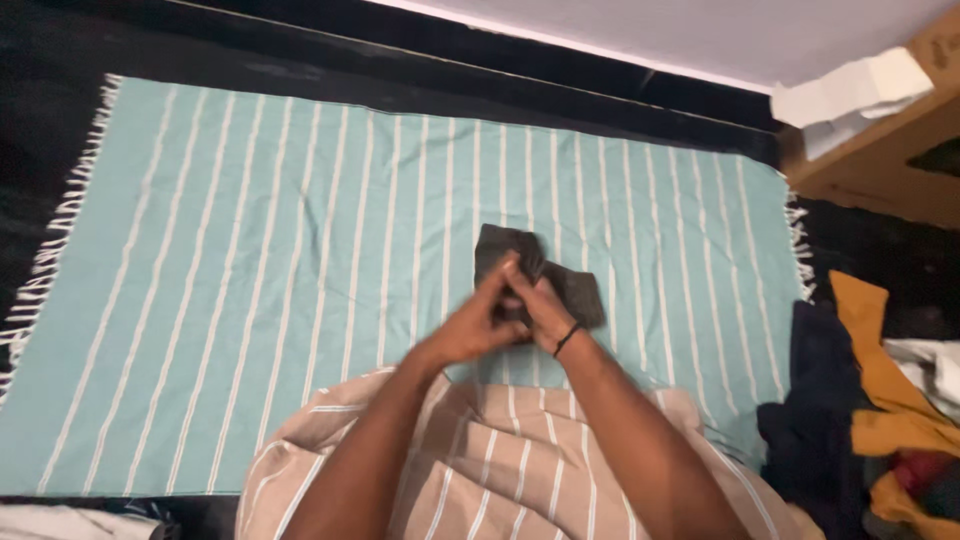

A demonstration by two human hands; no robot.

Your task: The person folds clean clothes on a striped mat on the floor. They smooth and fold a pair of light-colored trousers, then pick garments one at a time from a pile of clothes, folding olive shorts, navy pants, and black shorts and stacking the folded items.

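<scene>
Both your hands meet on a small dark grey cloth (560, 285).
Your left hand (475, 325) and right hand (540, 305) pinch its folds, fingers pressed together, above the teal white-striped fringed towel (250, 280).

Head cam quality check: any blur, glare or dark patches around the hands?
Head view: soft all over, with motion blur on the left hand and right hand, so finger edges on the dark grey cloth smear. No glare; lighting is dim and even on the teal striped towel. The black floor is underexposed, and the clothes pile at right falls into shadow.
</scene>
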